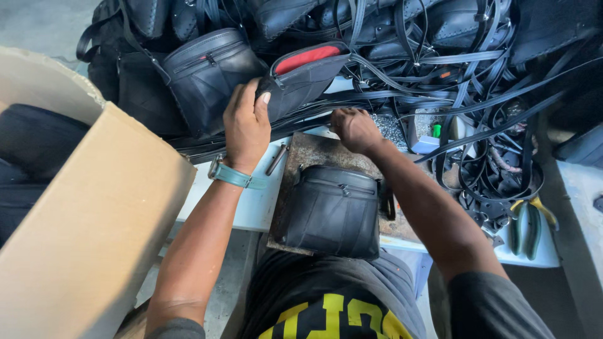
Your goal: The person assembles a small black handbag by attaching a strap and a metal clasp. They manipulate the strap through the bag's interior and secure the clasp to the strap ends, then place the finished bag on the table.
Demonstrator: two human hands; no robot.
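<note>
Both hands [246,125] [353,129] at red-lined black pouch [303,74]

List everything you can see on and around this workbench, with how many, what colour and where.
Open pouch: one, black with red lining, upper middle, gripped by the left hand.
Zipped bag: one, black, on the rusty plate in front of the person.
Metal plate: one, rusty brown, on the bench.
Bag pile: many, black, along the back.
Straps: many, black, tangled at the upper right.
Punch tool: one, dark metal, left of the plate.
Pliers: one pair, green and yellow handles, right edge of the bench.
Cardboard box: one, brown, at the left.
Bench: one, white.
Watch: one, teal, left wrist.
Left hand: gripping the pouch.
Right hand: closed, at the straps.
</note>
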